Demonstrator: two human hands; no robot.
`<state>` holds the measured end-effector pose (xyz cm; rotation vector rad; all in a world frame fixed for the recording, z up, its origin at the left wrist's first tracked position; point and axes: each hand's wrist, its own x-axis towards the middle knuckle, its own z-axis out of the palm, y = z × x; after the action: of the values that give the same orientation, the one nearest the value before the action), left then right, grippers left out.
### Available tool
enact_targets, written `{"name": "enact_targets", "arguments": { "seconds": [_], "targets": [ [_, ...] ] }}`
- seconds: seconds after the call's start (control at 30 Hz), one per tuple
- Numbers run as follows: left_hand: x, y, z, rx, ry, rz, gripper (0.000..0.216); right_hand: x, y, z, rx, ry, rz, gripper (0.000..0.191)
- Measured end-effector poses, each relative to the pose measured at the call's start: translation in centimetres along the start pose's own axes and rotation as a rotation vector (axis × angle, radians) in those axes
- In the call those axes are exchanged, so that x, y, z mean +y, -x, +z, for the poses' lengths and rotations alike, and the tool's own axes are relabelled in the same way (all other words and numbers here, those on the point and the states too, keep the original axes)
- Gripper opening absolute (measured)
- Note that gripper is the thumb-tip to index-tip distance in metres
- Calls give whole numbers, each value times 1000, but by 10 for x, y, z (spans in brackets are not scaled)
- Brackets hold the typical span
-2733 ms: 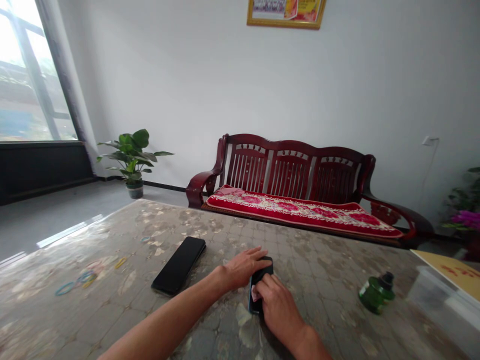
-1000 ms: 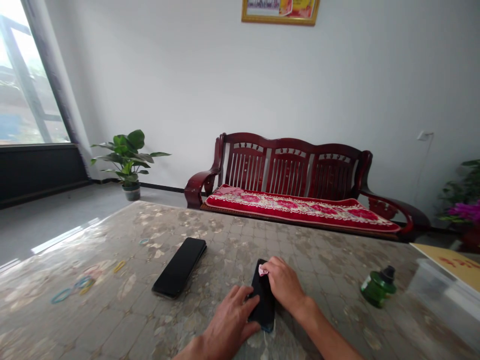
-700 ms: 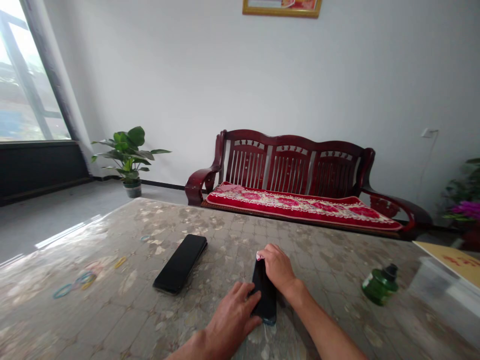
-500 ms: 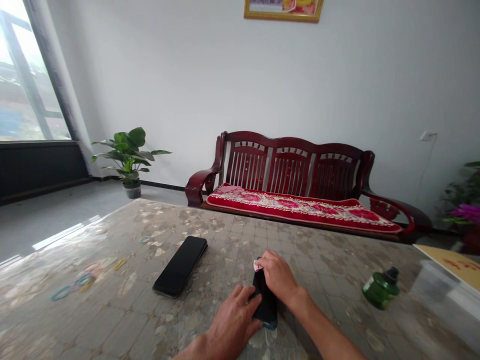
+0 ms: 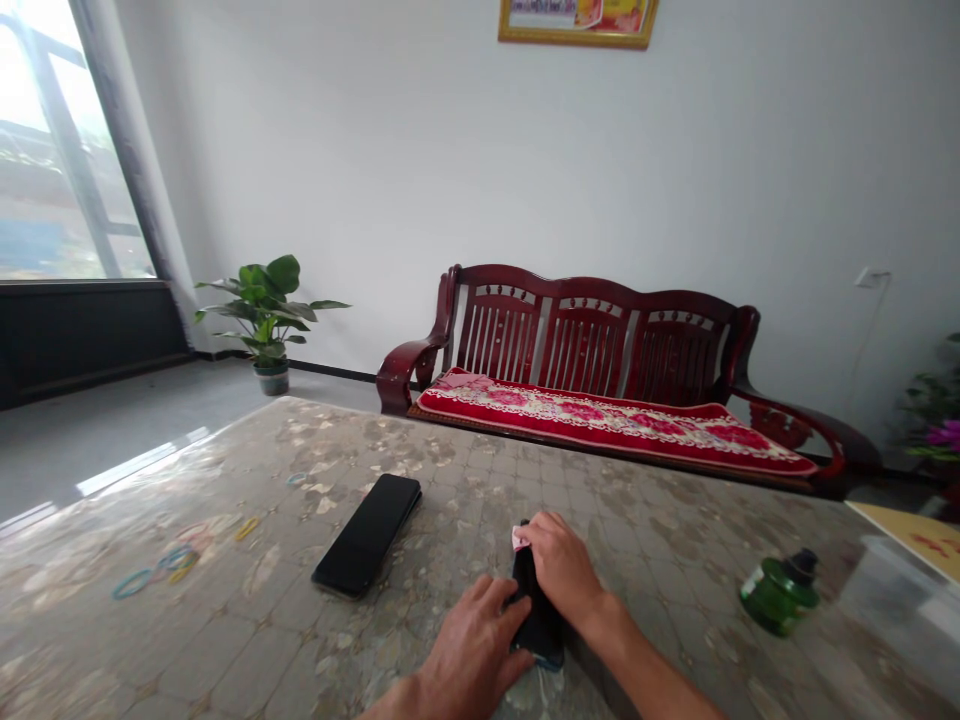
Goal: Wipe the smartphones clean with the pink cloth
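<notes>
A black smartphone (image 5: 541,632) lies on the patterned tablecloth (image 5: 247,650), partly covered by both hands. My left hand (image 5: 480,635) grips it along its left side, thumb near the lower end and fingers along the edge. Over the phone's far end, my right hand (image 5: 559,565) is closed on a small white-and-pink cloth (image 5: 518,538), pressed to the screen. Most of the cloth is hidden under the fingers. To the left lies a second, larger smartphone (image 5: 367,535), dark screen up, touched by neither hand.
A green bottle (image 5: 780,592) with a black cap stands right of my hands, beside a clear plastic box (image 5: 892,590) and a yellow sheet (image 5: 911,530). Several rubber bands (image 5: 180,562) lie at left. Beyond the table stand a wooden bench (image 5: 585,340) and a potted plant (image 5: 271,378).
The whole view has shifted slightly, so things appear a little further right. My right hand and the cloth have drawn slightly nearer along the phone; my left hand keeps its grip.
</notes>
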<state>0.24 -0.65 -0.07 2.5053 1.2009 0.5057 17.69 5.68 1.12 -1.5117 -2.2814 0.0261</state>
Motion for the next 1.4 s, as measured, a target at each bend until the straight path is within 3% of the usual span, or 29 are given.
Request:
{"name": "enact_targets", "arguments": {
  "seconds": [0.17,0.4,0.67,0.97,1.23,1.4],
  "targets": [
    [0,-1,1,9,-11,-4,30,-2,16,-7,-43,-35,-107,33],
    [0,1,0,16,-24,2,37,6,-6,-8,-30,65,50,34],
    [3,-1,-5,14,4,-2,31,-8,25,-18,-100,-67,-145,31],
    [2,1,-5,21,-8,-10,36,16,-8,-9,-42,71,29,33],
    [2,-1,-5,42,11,3,30,-2,23,-18,-90,-63,-114,32],
    [-2,1,-1,53,10,15,37,13,6,-13,-53,25,-13,34]
  ]
}}
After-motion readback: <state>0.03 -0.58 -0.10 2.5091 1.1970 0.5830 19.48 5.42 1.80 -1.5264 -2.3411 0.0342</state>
